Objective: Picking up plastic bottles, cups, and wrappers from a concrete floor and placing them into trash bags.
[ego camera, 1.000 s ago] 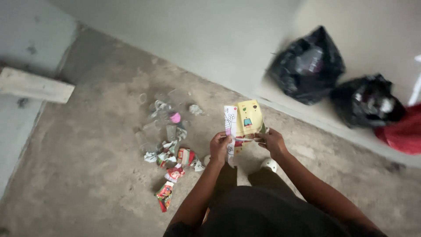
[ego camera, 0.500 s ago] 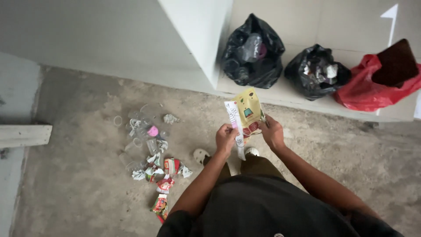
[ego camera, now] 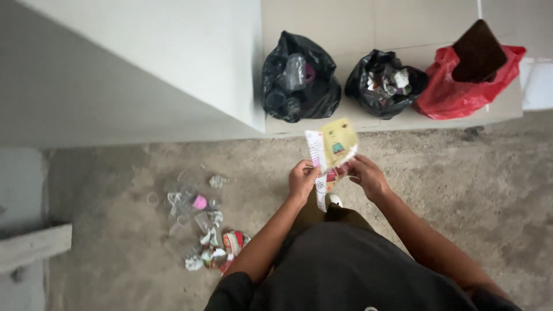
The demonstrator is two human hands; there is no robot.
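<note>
Head view: the left hand (ego camera: 302, 179) and right hand (ego camera: 367, 177) both pinch a yellow printed wrapper (ego camera: 336, 147) with closed fingers, holding it above the concrete floor (ego camera: 461, 184). It looks like flattened packaging. Litter (ego camera: 201, 224) lies well left; two black bags (ego camera: 296, 78) and a red bag (ego camera: 455, 92) sit beyond on a ledge.

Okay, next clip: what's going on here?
A person stands on a concrete floor, holding a yellow wrapper in both hands: left hand, right hand. A litter pile lies by their left side. Ahead, on a ledge, sit two black bags and a red bag.
</note>
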